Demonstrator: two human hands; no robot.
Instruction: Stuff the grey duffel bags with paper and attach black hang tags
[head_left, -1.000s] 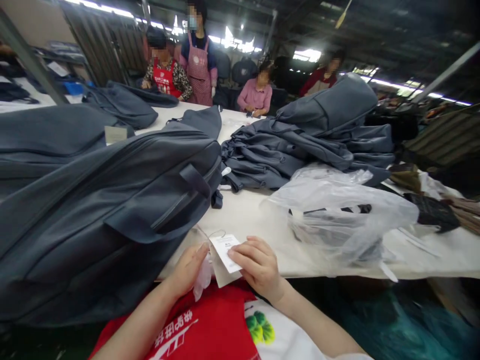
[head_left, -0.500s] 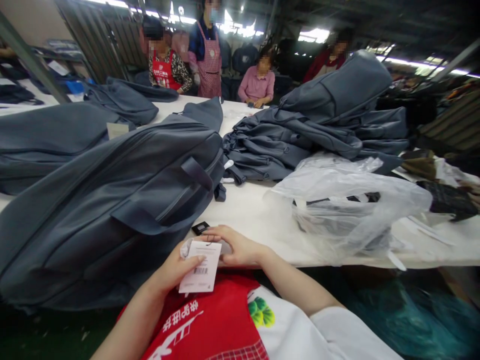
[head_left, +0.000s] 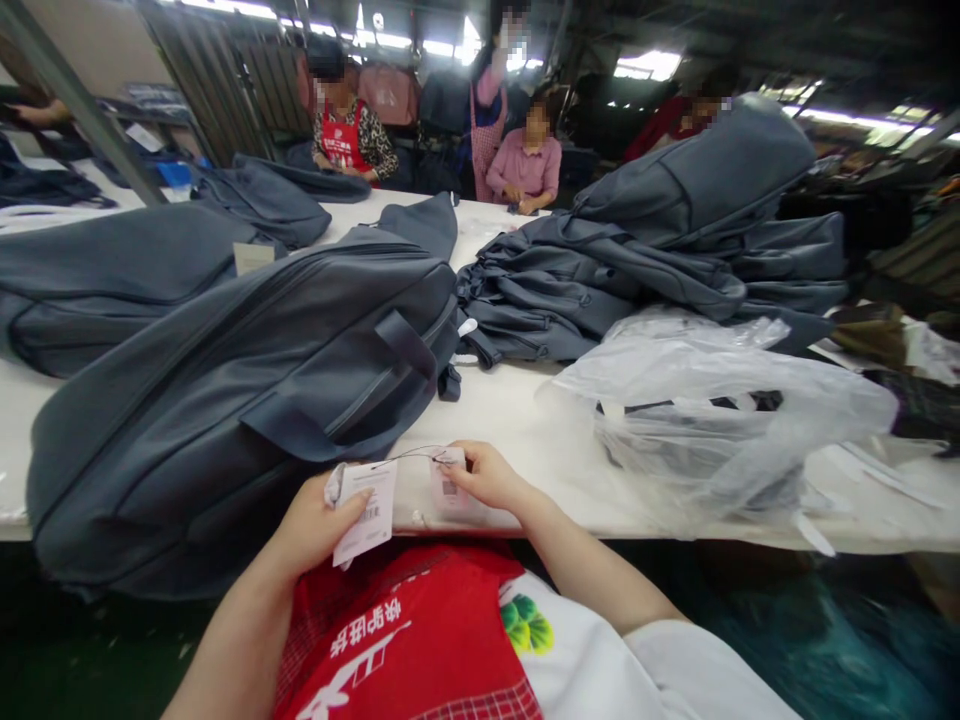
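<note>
My left hand is closed on a white hang tag printed with text and a barcode, the thumb lying across its front. Some crumpled clear plastic shows behind the tag's left edge. To the right, my right hand pinches a small pale tag with a dark printed square, possibly in clear plastic. A thin dark string runs between the two tags. Just beyond my left hand a large dark blue-grey bag lies on its side, its strap loop nearest me.
More blue-grey bags are piled on the right and lie at the left. A clear plastic bag rests on the white table at the front right. Several people work across the table.
My hands have moved apart, the left one leftward, stretching the string between them. The small tag in my right hand now shows. The dark label by my fingers is gone from view.
</note>
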